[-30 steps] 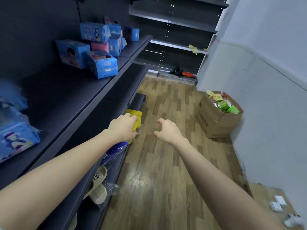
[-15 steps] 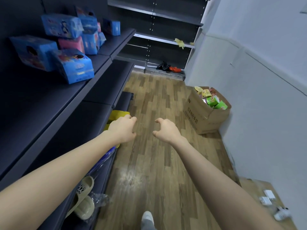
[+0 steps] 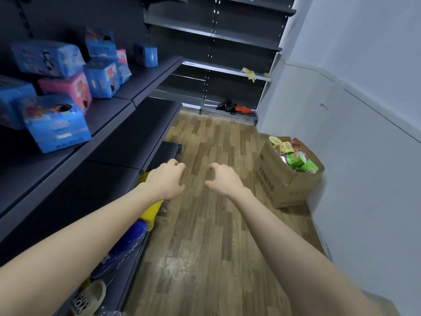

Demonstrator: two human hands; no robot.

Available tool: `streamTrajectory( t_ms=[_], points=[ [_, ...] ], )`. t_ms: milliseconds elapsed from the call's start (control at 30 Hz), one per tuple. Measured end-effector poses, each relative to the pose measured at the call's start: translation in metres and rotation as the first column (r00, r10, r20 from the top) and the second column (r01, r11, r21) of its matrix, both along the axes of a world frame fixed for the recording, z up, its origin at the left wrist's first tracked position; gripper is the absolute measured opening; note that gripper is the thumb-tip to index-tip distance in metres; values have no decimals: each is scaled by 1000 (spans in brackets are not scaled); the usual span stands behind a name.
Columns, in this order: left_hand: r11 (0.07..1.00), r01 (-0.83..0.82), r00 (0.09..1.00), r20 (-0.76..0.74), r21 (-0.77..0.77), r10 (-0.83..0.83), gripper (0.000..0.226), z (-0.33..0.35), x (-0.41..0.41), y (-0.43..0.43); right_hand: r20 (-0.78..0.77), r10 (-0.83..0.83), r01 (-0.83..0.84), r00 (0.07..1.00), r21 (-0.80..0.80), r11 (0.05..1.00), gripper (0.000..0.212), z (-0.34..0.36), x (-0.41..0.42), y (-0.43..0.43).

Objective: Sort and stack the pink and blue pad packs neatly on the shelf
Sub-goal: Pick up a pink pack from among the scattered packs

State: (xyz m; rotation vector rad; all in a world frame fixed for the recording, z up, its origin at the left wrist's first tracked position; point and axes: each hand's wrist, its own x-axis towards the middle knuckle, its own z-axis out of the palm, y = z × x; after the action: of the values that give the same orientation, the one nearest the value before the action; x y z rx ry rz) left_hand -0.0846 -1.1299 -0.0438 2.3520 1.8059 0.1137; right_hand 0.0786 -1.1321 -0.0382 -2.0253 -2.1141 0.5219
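Several blue pad packs lie jumbled on the dark upper shelf at the left; the nearest blue pack sits tilted at the shelf's front. A pink pack stands behind it, under another blue pack. A second pink pack shows farther back, and a lone blue pack stands beyond it. My left hand and my right hand are stretched out side by side above the floor, fingers loosely curled, holding nothing, well below and to the right of the packs.
A cardboard box full of green and yellow cups stands by the right wall. Yellow and blue bags and a slipper lie on the bottom shelf. More dark shelving closes the far end. Wooden floor runs between.
The view has swung back toward the shelf, bringing the packs closer and lower. My left hand has drifted off the yellow bag; both hands stay empty.
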Motion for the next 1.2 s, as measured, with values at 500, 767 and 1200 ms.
streamTrajectory(
  t_ms=[500, 767, 1200],
  points=[
    [987, -158, 987, 9, -25, 159, 51, 2, -4, 82, 5, 151, -151, 989, 17, 988, 53, 4, 3, 99],
    [983, -181, 984, 2, -14, 181, 52, -3, -30, 133, 2, 202, -202, 979, -3, 979, 54, -5, -28, 155],
    [969, -244, 970, -11, 32, 245, 54, 22, -98, 240, -3, 271, -270, 963, 38, 962, 54, 17, -102, 272]
  ],
)
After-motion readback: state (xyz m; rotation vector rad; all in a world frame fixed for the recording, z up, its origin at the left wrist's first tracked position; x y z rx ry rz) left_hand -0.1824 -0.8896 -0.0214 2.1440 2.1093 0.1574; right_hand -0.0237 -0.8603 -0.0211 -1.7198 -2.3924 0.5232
